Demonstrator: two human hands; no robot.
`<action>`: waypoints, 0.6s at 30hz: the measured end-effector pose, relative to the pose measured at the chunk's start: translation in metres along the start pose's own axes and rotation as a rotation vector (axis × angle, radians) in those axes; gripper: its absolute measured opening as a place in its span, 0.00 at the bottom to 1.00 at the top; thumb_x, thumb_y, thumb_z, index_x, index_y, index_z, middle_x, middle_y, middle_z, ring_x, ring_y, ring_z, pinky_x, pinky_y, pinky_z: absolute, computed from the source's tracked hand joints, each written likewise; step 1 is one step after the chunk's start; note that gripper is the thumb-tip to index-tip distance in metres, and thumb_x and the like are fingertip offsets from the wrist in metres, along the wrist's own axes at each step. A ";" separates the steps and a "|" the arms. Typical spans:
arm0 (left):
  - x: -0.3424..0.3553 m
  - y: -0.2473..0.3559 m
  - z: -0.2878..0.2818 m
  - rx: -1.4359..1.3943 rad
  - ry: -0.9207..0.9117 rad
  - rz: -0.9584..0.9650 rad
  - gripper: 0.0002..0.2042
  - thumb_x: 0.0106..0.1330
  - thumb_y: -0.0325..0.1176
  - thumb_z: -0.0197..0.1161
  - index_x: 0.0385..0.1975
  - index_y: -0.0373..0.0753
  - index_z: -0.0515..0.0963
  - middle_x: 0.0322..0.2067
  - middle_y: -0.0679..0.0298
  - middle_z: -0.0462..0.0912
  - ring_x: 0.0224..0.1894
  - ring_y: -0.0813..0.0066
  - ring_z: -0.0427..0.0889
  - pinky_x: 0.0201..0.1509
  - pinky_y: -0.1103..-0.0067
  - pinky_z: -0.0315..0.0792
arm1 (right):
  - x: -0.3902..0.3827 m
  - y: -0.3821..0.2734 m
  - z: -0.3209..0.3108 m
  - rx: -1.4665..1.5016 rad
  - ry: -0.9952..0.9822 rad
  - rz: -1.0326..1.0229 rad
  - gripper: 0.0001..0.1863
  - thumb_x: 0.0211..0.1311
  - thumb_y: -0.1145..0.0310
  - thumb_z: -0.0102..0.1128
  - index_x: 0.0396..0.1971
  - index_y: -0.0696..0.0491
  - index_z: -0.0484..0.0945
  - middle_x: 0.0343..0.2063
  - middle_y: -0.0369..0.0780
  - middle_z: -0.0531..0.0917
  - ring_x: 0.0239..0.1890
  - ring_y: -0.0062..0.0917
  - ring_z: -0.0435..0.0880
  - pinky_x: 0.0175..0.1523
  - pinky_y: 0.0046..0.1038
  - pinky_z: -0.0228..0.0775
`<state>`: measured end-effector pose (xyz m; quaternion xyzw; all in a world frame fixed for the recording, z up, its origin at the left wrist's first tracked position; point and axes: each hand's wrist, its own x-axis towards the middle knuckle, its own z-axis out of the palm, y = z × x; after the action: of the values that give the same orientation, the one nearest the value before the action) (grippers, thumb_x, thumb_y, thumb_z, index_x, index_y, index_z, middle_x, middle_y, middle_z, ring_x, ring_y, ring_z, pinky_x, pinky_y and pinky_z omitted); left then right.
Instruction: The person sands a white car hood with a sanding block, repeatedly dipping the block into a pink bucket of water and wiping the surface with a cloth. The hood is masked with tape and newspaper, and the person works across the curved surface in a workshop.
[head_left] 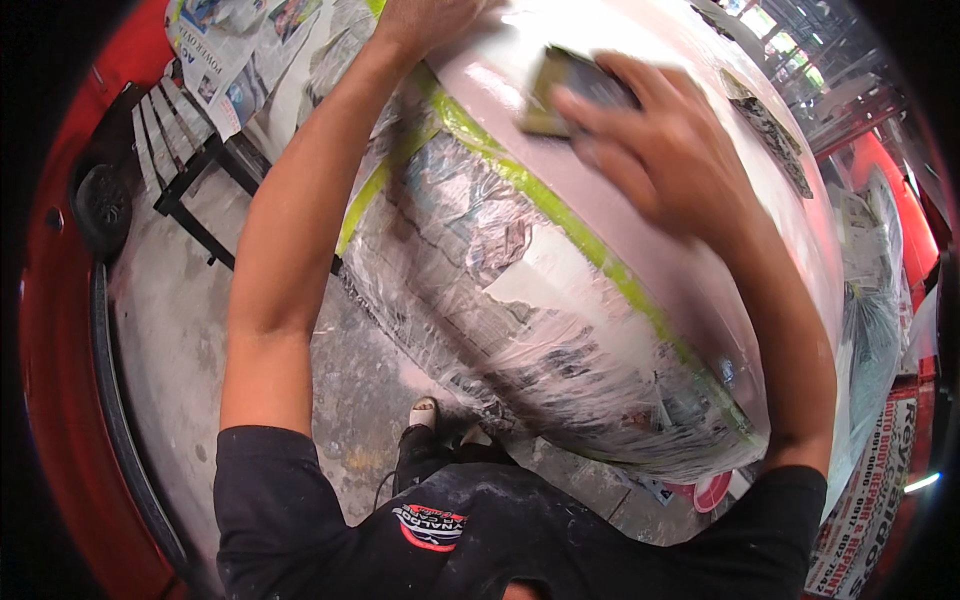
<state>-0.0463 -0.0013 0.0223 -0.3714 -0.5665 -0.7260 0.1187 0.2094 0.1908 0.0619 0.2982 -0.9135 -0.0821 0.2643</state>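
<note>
My right hand (655,140), blurred by motion, grips a flat, dark sanding block (545,95) with an olive edge. The block lies against a curved car body panel (610,210) coated in pale pink and white. At the top edge of the view, my left hand (430,18) is over the panel's near left part, its fingers mostly cut off by the frame. Bright green masking tape (560,215) runs along the panel's edge. Below it, clear plastic film over newspaper (500,260) covers the adjoining part of the car.
A black-framed slatted stand (185,150) is at the left, close to a red car (55,400). More newspaper masking (235,60) hangs at the upper left. A printed banner (865,500) and a pink round object (712,492) are at the lower right. Dusty concrete floor (180,350) lies below.
</note>
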 end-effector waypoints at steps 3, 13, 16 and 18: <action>-0.007 0.017 -0.034 -0.094 0.142 0.184 0.10 0.74 0.25 0.53 0.31 0.30 0.79 0.33 0.58 0.84 0.41 0.70 0.86 0.50 0.77 0.82 | 0.035 -0.005 0.017 -0.043 0.031 0.010 0.20 0.65 0.60 0.66 0.56 0.42 0.86 0.60 0.50 0.78 0.57 0.47 0.79 0.62 0.43 0.71; -0.062 0.052 -0.082 -0.327 0.324 0.078 0.09 0.75 0.24 0.51 0.47 0.25 0.73 0.48 0.50 0.80 0.51 0.53 0.85 0.62 0.67 0.81 | 0.103 -0.012 0.057 -0.173 0.097 0.041 0.19 0.67 0.59 0.63 0.57 0.40 0.86 0.60 0.51 0.78 0.55 0.48 0.79 0.63 0.44 0.69; -0.112 0.067 -0.128 0.860 0.009 0.401 0.09 0.75 0.25 0.51 0.46 0.26 0.74 0.47 0.51 0.82 0.51 0.53 0.85 0.61 0.68 0.80 | 0.059 -0.028 0.040 -0.087 0.083 0.073 0.19 0.66 0.59 0.64 0.56 0.40 0.86 0.61 0.51 0.78 0.56 0.46 0.79 0.64 0.44 0.69; -0.125 0.068 -0.136 0.076 0.247 0.069 0.09 0.75 0.26 0.53 0.46 0.27 0.75 0.46 0.52 0.83 0.51 0.54 0.85 0.60 0.68 0.80 | 0.028 -0.045 0.034 -0.156 0.058 0.050 0.19 0.65 0.60 0.66 0.55 0.42 0.87 0.61 0.50 0.77 0.57 0.45 0.78 0.64 0.44 0.69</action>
<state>0.0261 -0.1785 -0.0232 -0.2938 -0.5615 -0.7397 0.2262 0.1949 0.1378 0.0318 0.2563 -0.9034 -0.1375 0.3152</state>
